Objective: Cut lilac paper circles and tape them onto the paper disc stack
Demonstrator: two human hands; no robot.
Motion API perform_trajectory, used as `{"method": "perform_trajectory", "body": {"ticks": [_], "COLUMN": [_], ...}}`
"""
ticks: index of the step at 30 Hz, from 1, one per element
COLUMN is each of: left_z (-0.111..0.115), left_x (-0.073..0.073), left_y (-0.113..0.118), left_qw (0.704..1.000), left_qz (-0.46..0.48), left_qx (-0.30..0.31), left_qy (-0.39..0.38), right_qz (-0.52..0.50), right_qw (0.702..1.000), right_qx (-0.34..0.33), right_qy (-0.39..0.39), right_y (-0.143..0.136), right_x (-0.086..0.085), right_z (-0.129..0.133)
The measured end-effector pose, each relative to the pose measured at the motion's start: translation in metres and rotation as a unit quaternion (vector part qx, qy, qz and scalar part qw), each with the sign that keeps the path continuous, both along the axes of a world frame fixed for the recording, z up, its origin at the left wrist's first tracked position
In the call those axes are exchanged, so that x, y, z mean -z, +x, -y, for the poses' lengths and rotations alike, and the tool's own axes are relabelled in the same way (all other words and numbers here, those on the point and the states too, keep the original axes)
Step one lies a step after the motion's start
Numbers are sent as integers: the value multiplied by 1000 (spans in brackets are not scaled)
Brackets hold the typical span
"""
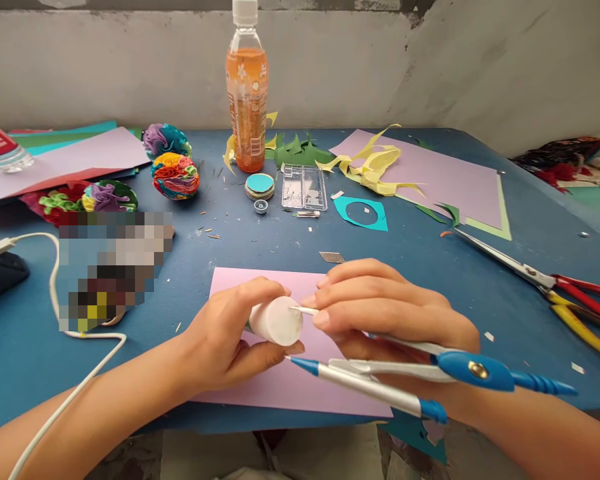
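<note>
My left hand (225, 333) is closed round a small white cylinder (283, 321), its flat round end turned towards my right hand. I cannot tell what the cylinder is, since my fingers cover most of it. In my right hand (395, 310) is a blue and silver drawing compass (460, 368), gripped by one leg. That leg's pointed tip is at the cylinder's flat end, close to its upper edge. A pen-like piece (370, 387) on the other leg slants below, its tip near my left thumb. Beneath both hands lies a pink paper sheet (260, 390).
Scissors (535, 273) lie on the right. Behind my hands are a drink bottle (250, 100), a stack of paper discs (259, 186), a clear plastic case (304, 187) and a holed blue scrap (343, 210). Left are paper flowers (175, 177) and a white cable (54, 280).
</note>
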State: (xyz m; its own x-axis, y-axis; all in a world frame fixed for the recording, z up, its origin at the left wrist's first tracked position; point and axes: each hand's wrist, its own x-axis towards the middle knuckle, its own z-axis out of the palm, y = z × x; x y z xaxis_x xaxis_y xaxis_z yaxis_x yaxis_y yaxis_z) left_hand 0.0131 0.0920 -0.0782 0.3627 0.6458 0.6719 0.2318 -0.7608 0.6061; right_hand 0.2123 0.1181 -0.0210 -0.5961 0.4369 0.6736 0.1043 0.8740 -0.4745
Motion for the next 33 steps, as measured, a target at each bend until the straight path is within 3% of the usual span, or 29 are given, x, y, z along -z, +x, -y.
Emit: {"method": "perform_trajectory", "body": {"ticks": [4,8,12,16,33], "left_z": [0,-1,-2,-2,-1], "left_x": [-1,-3,-5,-5,-7], "left_y": [1,2,2,2,2], "left_qw": [1000,1000,1000,1000,999], "left_qz": [2,0,-6,-8,-28], "left_qx": [13,7,12,15,-8], "left_qy": [-2,-1,9,17,31], "right_qz": [36,21,39,28,68], "right_qw": [999,999,999,1000,997], "right_qx": [-31,33,-9,12,-22], "right_qy": [1,10,6,8,22], "right_y": [0,1,1,2,7], "right_x": [-2,-2,-3,-4,-5], "right_z": [1,2,2,2,2]}}
